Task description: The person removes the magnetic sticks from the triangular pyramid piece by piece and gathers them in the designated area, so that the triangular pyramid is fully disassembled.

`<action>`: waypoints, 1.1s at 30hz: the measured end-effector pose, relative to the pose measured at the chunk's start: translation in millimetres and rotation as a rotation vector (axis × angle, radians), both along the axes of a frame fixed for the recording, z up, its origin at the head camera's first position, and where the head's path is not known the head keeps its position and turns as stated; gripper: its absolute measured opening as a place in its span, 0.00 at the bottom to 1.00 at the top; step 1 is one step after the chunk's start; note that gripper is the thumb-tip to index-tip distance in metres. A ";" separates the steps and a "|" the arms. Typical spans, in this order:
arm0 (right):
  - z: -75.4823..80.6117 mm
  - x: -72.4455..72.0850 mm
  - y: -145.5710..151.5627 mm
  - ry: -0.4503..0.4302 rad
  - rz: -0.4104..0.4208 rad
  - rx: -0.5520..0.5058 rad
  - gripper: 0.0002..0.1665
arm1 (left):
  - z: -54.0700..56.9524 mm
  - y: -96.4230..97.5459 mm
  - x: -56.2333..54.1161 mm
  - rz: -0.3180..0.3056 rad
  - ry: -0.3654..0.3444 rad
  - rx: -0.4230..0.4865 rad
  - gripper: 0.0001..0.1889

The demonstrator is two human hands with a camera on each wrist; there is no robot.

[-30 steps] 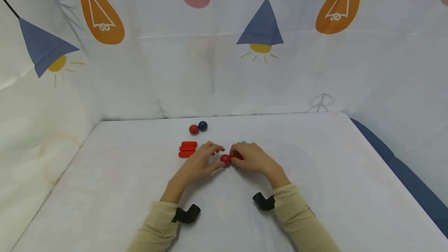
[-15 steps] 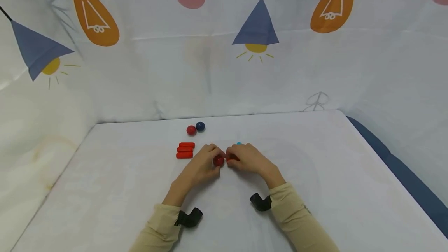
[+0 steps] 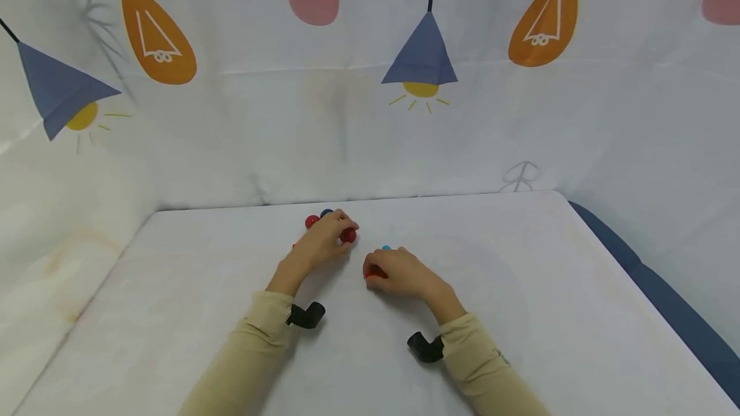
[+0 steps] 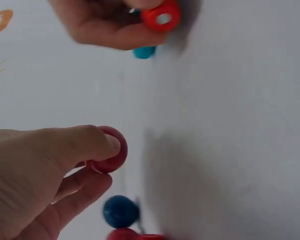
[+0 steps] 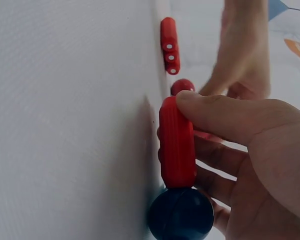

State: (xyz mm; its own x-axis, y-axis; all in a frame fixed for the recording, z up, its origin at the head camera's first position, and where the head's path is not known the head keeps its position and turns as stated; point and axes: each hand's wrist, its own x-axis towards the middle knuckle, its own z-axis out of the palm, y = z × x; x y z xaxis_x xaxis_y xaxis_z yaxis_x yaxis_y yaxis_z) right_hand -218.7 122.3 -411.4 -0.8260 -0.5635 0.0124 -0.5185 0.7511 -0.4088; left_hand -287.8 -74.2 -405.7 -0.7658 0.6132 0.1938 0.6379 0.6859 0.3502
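My left hand (image 3: pixel 319 241) pinches a glossy red ball (image 4: pixel 115 150) between thumb and fingers, over the table left of centre. Behind it lie a red ball (image 3: pixel 311 221) and a dark blue ball (image 4: pixel 121 211). My right hand (image 3: pixel 407 276) grips a ridged red rod (image 5: pixel 177 142), the thumb pressed on its upper end. A teal-blue ball (image 5: pixel 182 215) sits against the rod's other end. More red shows behind this rod, partly hidden by it. In the left wrist view the held rod's end (image 4: pixel 162 19) shows a pale round centre.
Several red rods (image 5: pixel 169 42) lie side by side on the white table (image 3: pixel 520 313), mostly hidden by the left hand in the head view. A white cloth with printed lamps (image 3: pixel 421 50) hangs behind the table. Black curved pieces (image 3: pixel 306 315) stick out at both cuffs.
My left hand has closed on the red ball beside the right hand's rod and carried it away, back and left toward the other balls. The right hand keeps its grip, nearly in place.
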 end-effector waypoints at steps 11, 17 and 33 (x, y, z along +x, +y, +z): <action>-3.3 1.1 -2.0 0.002 0.022 0.007 0.03 | 21.3 10.1 -34.8 0.029 0.039 -0.093 0.19; -0.6 3.1 -4.0 -0.016 0.039 -0.018 0.02 | 19.5 14.4 -42.4 0.065 0.032 -0.164 0.15; 5.5 2.1 -2.0 -0.074 0.037 -0.128 0.05 | 10.8 13.0 -46.3 0.097 0.027 -0.233 0.17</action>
